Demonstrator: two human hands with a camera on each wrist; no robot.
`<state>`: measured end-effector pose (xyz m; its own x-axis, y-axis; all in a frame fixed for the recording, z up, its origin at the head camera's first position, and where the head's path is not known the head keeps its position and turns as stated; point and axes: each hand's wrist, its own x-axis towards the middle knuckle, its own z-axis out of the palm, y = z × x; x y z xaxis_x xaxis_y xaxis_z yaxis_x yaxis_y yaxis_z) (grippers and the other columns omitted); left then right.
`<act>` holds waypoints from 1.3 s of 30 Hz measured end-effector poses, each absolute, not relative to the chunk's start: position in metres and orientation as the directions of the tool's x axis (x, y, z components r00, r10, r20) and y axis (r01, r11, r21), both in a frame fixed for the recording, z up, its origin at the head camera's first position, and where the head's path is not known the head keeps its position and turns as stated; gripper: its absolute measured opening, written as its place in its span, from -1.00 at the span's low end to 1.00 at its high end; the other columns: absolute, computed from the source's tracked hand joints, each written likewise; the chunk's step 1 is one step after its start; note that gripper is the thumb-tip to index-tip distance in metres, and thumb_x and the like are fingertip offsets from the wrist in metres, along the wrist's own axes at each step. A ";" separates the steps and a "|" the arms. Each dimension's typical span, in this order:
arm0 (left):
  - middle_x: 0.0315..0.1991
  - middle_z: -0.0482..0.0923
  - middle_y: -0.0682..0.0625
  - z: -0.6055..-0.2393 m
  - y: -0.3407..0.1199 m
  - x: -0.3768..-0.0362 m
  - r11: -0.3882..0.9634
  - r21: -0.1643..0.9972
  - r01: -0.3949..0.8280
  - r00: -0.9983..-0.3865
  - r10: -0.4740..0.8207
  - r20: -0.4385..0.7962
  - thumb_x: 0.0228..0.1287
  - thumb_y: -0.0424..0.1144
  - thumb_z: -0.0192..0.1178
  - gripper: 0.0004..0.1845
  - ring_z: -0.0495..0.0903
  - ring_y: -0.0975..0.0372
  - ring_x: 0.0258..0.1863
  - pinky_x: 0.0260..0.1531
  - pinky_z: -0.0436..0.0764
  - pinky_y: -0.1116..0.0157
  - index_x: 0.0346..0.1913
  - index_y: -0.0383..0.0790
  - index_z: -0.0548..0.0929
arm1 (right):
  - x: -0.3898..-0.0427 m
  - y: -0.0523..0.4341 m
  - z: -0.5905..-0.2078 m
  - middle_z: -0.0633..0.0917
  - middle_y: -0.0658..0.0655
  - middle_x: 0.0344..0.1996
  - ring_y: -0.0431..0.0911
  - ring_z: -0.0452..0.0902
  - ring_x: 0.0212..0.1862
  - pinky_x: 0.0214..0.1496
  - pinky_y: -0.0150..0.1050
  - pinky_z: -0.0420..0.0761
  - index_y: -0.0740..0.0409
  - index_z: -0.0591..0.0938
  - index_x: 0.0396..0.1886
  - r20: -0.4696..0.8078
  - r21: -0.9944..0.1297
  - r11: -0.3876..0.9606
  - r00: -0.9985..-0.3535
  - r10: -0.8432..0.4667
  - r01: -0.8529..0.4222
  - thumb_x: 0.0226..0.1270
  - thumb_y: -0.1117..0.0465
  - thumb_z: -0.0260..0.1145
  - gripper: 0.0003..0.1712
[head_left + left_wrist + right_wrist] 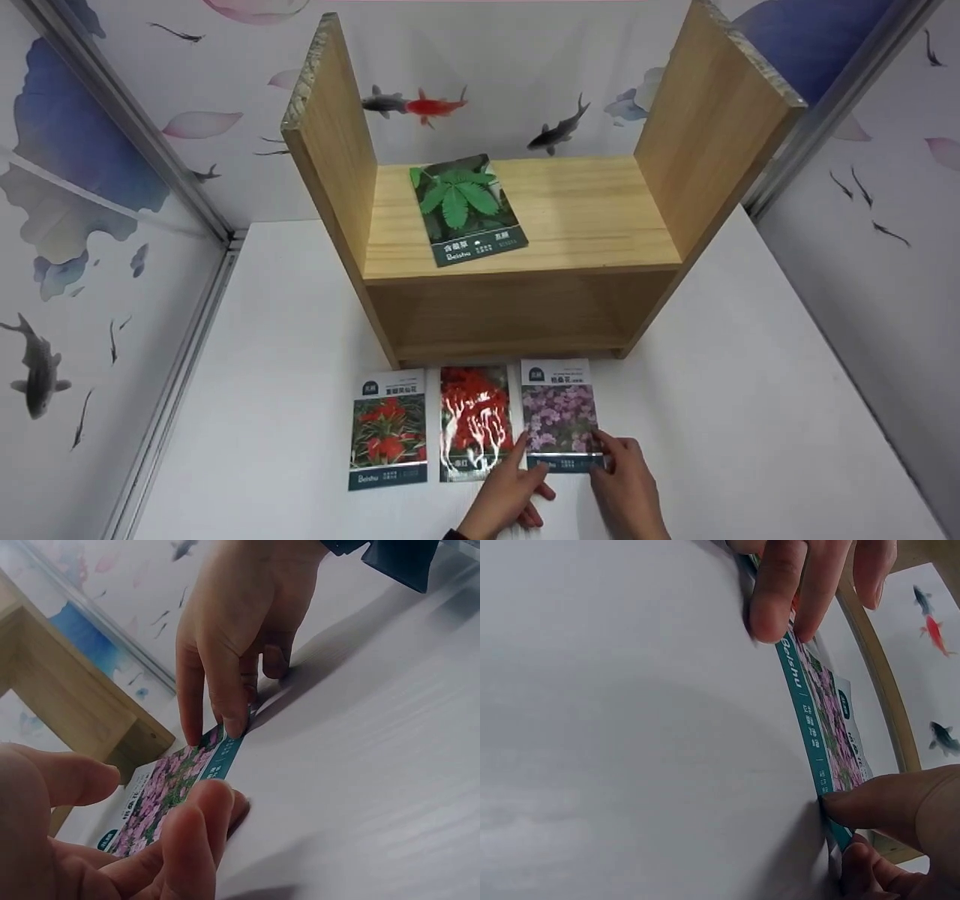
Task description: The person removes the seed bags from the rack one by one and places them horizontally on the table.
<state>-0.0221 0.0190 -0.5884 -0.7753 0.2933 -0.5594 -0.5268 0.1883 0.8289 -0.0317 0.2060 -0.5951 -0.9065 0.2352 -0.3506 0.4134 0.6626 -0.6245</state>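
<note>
A seed packet with purple flowers (559, 412) lies on the white table in front of the wooden shelf. My right hand (628, 484) pinches its lower right corner; in the right wrist view the thumb (877, 802) lies over the bottom edge. On the other side, my left hand (506, 491) has its index finger extended along the packet's left edge and its thumb by the bottom edge. Left of it lie a glossy packet of red flowers (474, 412), partly overlapped by my left hand in the head view, and a packet with red blossoms among narrow leaves (388, 427).
Just behind the row stands the wooden shelf (592, 217), with two upright sides and a lower compartment. A green-leaf seed packet (469, 210) lies tilted on its upper board. Fish-patterned panels (495, 45) enclose the white table (270, 360) at the back and sides.
</note>
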 end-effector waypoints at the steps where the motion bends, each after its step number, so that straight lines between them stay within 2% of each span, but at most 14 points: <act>1: -0.51 0.62 -0.04 -0.588 0.019 -0.022 0.189 0.829 -0.526 -0.775 0.295 -0.559 0.22 0.06 0.04 -0.22 0.49 0.25 -0.82 -0.81 0.49 0.29 0.40 -0.06 -0.05 | -0.032 0.206 -0.595 0.39 0.10 -0.10 -0.08 0.35 -0.20 -0.29 -0.21 0.37 0.10 0.42 0.18 -0.346 -0.628 0.663 -0.909 0.233 0.409 0.11 0.28 0.27 -0.43; 8: -0.49 0.62 -0.04 -0.586 0.019 -0.022 0.187 0.811 -0.555 -0.761 0.280 -0.585 0.20 0.05 0.06 -0.21 0.47 0.25 -0.83 -0.80 0.49 0.28 0.40 -0.04 -0.05 | -0.032 0.206 -0.597 0.39 0.10 -0.10 -0.07 0.37 -0.20 -0.26 -0.19 0.39 0.09 0.42 0.18 -0.328 -0.629 0.668 -0.915 0.237 0.398 0.09 0.28 0.28 -0.41; 15: -0.49 0.62 -0.04 -0.586 0.019 -0.022 0.197 0.791 -0.580 -0.745 0.265 -0.612 0.18 0.07 0.07 -0.21 0.48 0.25 -0.81 -0.80 0.49 0.31 0.40 -0.02 -0.04 | -0.034 0.205 -0.596 0.38 0.13 -0.09 -0.06 0.35 -0.20 -0.27 -0.19 0.37 0.10 0.39 0.20 -0.371 -0.616 0.650 -0.892 0.258 0.444 0.11 0.22 0.26 -0.41; 22: -0.51 0.62 -0.02 -0.581 0.017 -0.023 0.167 0.833 -0.528 -0.793 0.255 -0.553 0.23 0.04 0.04 -0.25 0.51 0.23 -0.80 -0.77 0.51 0.28 0.39 -0.02 -0.03 | -0.035 0.206 -0.593 0.37 0.16 -0.11 -0.03 0.32 -0.18 -0.26 -0.16 0.36 0.14 0.36 0.22 -0.389 -0.602 0.648 -0.880 0.273 0.467 0.17 0.13 0.18 -0.41; 27: -0.47 0.63 0.01 -0.571 0.012 -0.025 0.101 0.881 -0.462 -0.843 0.258 -0.471 0.15 0.18 0.04 -0.19 0.54 0.18 -0.75 -0.76 0.52 0.26 0.39 0.00 -0.02 | -0.034 0.213 -0.590 0.36 0.20 -0.09 0.00 0.32 -0.15 -0.22 -0.14 0.38 0.17 0.32 0.24 -0.377 -0.604 0.648 -0.883 0.282 0.464 0.21 0.10 0.17 -0.40; 33: -0.43 0.63 -0.02 -0.560 0.000 -0.029 0.054 0.905 -0.422 -0.874 0.241 -0.422 0.08 0.27 0.03 -0.12 0.60 0.14 -0.63 -0.67 0.56 0.27 0.39 -0.05 -0.01 | -0.035 0.221 -0.580 0.41 0.22 -0.13 -0.01 0.35 -0.18 -0.20 -0.12 0.40 0.22 0.11 0.34 -0.326 -0.641 0.635 -0.902 0.284 0.431 0.23 0.13 0.14 -0.28; 39: -0.32 0.62 -0.02 -0.547 -0.013 -0.031 0.077 0.929 -0.362 -0.910 0.187 -0.370 0.11 0.28 -0.02 -0.16 0.61 0.17 -0.56 -0.62 0.57 0.28 0.38 -0.05 0.03 | -0.036 0.226 -0.564 0.44 0.27 0.00 0.07 0.42 -0.02 -0.05 0.02 0.42 0.16 -0.05 0.39 -0.324 -0.688 0.589 -0.906 0.273 0.423 0.28 0.03 0.10 -0.19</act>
